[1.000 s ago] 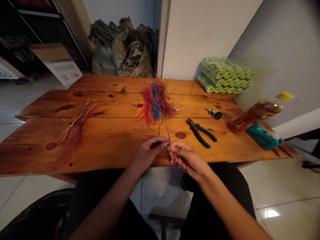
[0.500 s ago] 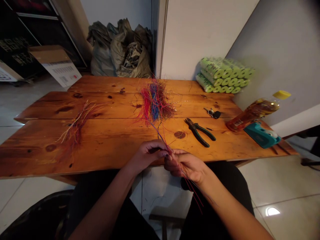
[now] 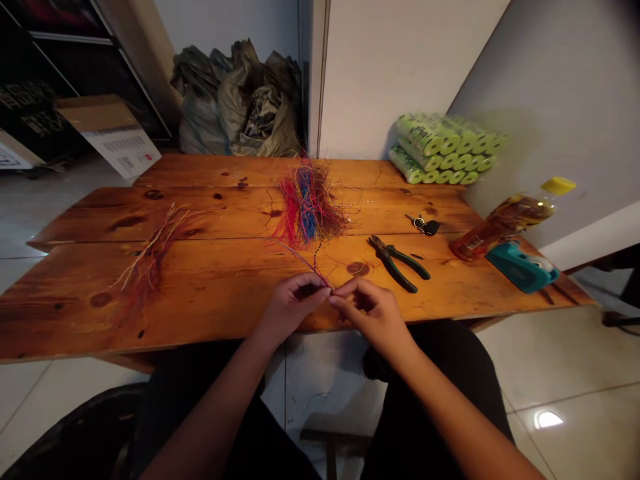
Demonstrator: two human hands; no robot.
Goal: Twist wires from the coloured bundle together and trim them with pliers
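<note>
Just above the table's front edge, my left hand (image 3: pixel 295 303) pinches a few thin red and purple wires (image 3: pixel 316 271) between thumb and fingers. My right hand (image 3: pixel 375 312) meets it, thumb and forefinger closed on the same wires at the left fingertips. The exact spot of the grip is too small to make out. From the hands the wires slant up and left toward a tangled pile of red, blue and brown wires (image 3: pixel 309 207). Green-handled cutting pliers (image 3: pixel 397 261) lie right of my right hand, jaws pointing away.
Left on the wooden table (image 3: pixel 240 267) is a loose bundle of pale and red wires (image 3: pixel 153 250). To the right are keys (image 3: pixel 424 225), a yellow-capped bottle (image 3: pixel 503 227) and a teal tape dispenser (image 3: pixel 521 267). Green-wrapped rolls (image 3: pixel 445 147) stand at the back.
My right hand has turned over, from curled under the wires to a fingertip pinch. The red wire ends that trailed below it no longer show.
</note>
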